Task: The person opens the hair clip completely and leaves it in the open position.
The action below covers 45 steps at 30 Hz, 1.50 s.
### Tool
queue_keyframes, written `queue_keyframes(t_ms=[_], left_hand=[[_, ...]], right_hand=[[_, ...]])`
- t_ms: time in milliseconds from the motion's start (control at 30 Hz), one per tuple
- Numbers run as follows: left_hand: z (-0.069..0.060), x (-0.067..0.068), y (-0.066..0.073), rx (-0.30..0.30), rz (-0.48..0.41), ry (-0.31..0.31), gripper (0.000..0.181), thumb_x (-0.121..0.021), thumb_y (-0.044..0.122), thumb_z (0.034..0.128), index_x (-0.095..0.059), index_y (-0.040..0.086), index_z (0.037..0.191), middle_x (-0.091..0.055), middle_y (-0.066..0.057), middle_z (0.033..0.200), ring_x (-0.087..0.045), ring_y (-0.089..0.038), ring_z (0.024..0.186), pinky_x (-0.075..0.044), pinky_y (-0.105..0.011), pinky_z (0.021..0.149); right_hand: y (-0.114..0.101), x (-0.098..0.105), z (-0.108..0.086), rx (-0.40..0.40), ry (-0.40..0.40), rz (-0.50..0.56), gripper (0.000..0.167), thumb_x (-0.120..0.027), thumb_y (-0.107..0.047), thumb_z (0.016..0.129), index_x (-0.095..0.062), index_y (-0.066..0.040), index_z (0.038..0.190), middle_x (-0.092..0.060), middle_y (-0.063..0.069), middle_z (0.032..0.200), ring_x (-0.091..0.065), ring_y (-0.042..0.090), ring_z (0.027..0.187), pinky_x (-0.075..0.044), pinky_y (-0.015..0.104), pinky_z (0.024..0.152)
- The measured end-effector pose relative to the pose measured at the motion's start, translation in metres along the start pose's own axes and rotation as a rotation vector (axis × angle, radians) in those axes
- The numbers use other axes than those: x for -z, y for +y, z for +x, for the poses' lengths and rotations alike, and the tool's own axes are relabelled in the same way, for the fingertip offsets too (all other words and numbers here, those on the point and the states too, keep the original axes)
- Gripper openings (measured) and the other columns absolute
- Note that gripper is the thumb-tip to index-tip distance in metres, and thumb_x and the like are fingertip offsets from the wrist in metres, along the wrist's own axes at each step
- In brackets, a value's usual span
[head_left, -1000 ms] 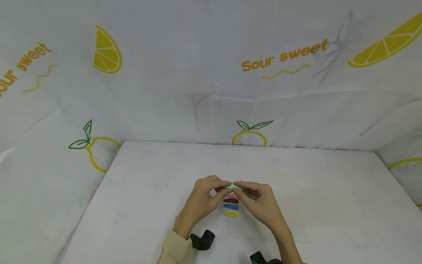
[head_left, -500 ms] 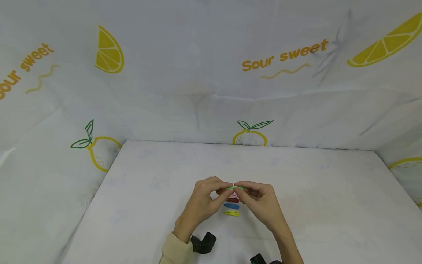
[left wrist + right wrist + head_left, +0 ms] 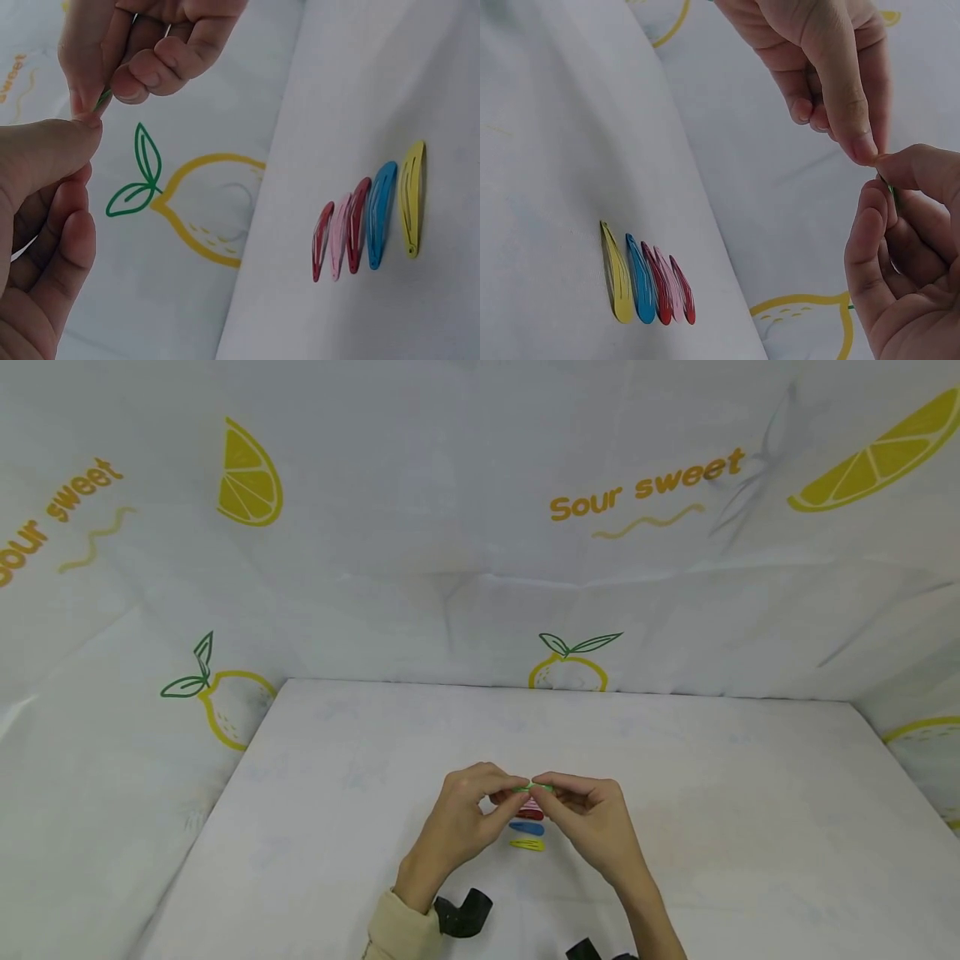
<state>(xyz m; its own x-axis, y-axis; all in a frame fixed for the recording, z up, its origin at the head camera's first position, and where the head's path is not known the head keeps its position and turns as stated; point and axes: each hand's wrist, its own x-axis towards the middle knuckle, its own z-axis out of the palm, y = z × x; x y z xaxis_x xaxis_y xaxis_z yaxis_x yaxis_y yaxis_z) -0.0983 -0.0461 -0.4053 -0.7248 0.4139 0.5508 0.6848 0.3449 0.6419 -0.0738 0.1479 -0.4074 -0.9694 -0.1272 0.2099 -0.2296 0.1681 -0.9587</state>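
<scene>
Above the table, both hands hold a green snap hair clip (image 3: 542, 787) between them. My left hand (image 3: 463, 806) pinches one end with thumb and forefinger; my right hand (image 3: 592, 818) pinches the other. Fingertips cover most of the clip, so whether it is snapped cannot be told. Below the hands, a row of snap hair clips lies on the table: a yellow clip (image 3: 412, 199), a blue clip (image 3: 382, 214), a dark red clip (image 3: 358, 225), a pink clip (image 3: 340, 236) and another red clip (image 3: 322, 240) at the far end.
The white table (image 3: 360, 735) extends to both sides of the hands. White cloth with lemon prints (image 3: 420, 510) hangs behind it and along the sides. A black wrist device (image 3: 463, 913) sits by the left sleeve.
The green clip, tilted face-up a second ago, now looks thinner and more edge-on. Both hands have barely shifted, and the clips on the table lie where they were.
</scene>
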Motion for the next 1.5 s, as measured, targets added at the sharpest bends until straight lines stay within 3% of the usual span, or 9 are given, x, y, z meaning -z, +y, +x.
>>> queue_keyframes(t_ms=[133,567,933,1233,1500], left_hand=[[-0.0004,-0.0006,-0.0008,-0.011,0.014,0.003,0.01,-0.077,0.005,0.089,-0.081,0.002,0.098,-0.076,-0.004,0.082,-0.063,-0.006,0.072,-0.053,-0.015,0.067],[-0.0006,0.0,-0.0007,-0.005,0.012,-0.003,0.011,-0.077,0.007,0.0903,-0.081,0.002,0.098,-0.077,-0.003,0.082,-0.062,-0.006,0.071,-0.052,-0.015,0.066],[-0.0009,-0.0001,-0.003,-0.005,-0.029,0.008,0.011,-0.077,0.005,0.0894,-0.081,0.001,0.099,-0.078,-0.006,0.082,-0.065,-0.006,0.068,-0.052,-0.013,0.065],[-0.0006,-0.004,-0.0029,0.015,-0.042,0.01,0.01,-0.078,0.004,0.0881,-0.082,0.0,0.097,-0.078,-0.006,0.081,-0.067,-0.007,0.068,-0.054,-0.016,0.063],[0.001,-0.0043,-0.0029,0.008,-0.038,-0.004,0.01,-0.078,0.004,0.0887,-0.081,0.0,0.098,-0.078,-0.006,0.083,-0.068,-0.008,0.069,-0.053,-0.012,0.065]], right_hand=[[0.0014,-0.0007,0.0001,0.01,-0.001,-0.002,0.012,-0.07,-0.006,0.095,-0.078,0.002,0.101,-0.075,0.024,0.09,-0.07,0.005,0.074,-0.059,0.024,0.067],[0.0002,-0.0024,-0.0007,0.007,0.015,-0.028,0.01,-0.072,-0.006,0.094,-0.079,-0.001,0.099,-0.078,0.016,0.089,-0.068,0.005,0.072,-0.058,0.023,0.066],[0.0003,-0.0022,0.0002,0.019,0.002,-0.037,0.011,-0.071,-0.006,0.095,-0.08,-0.001,0.099,-0.08,0.015,0.093,-0.075,0.007,0.081,-0.061,0.025,0.073],[0.0019,-0.0015,0.0001,0.07,0.008,-0.091,0.011,-0.07,-0.003,0.095,-0.08,0.002,0.097,-0.079,0.017,0.091,-0.073,0.005,0.076,-0.06,0.024,0.065],[0.0013,0.0029,-0.0005,0.046,-0.002,-0.095,0.01,-0.07,-0.004,0.095,-0.08,-0.001,0.097,-0.076,0.021,0.083,-0.061,0.006,0.06,-0.051,0.023,0.054]])
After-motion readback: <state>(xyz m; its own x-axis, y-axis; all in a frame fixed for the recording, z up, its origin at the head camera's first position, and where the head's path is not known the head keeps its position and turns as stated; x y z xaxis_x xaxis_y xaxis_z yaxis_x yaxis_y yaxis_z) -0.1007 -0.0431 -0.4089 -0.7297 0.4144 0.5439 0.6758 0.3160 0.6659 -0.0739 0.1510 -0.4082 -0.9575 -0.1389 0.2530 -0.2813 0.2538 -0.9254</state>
